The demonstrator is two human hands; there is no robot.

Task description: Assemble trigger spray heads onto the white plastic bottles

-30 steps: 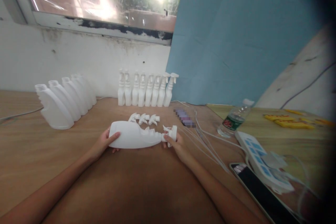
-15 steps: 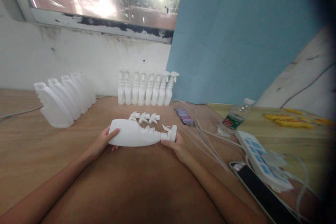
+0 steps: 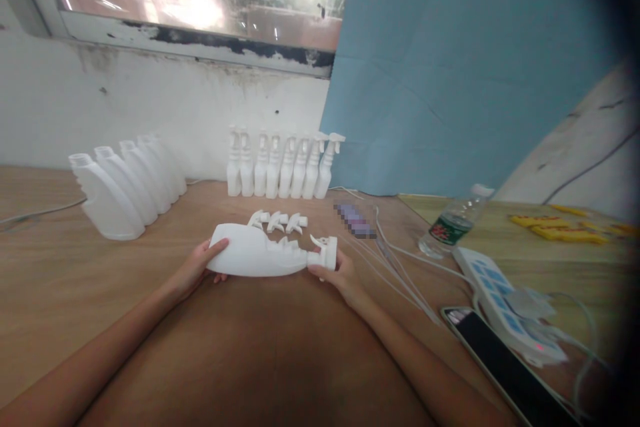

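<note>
Above the wooden surface (image 3: 270,367), the left hand (image 3: 201,261) still grips the spray bottle (image 3: 255,251). Fingers of the right hand (image 3: 344,273) clasp its trigger sprayer (image 3: 329,253), thumb (image 3: 323,271) lower than a second ago.

The bottle (image 3: 255,250) is hiding part of the left hand (image 3: 199,265). At the bottle's neck, the right hand (image 3: 344,275) is partly covering the sprayer (image 3: 329,252). Right of the bottle, a phone (image 3: 500,360) is running off-frame and pixelation is masking an item (image 3: 355,221).
</note>
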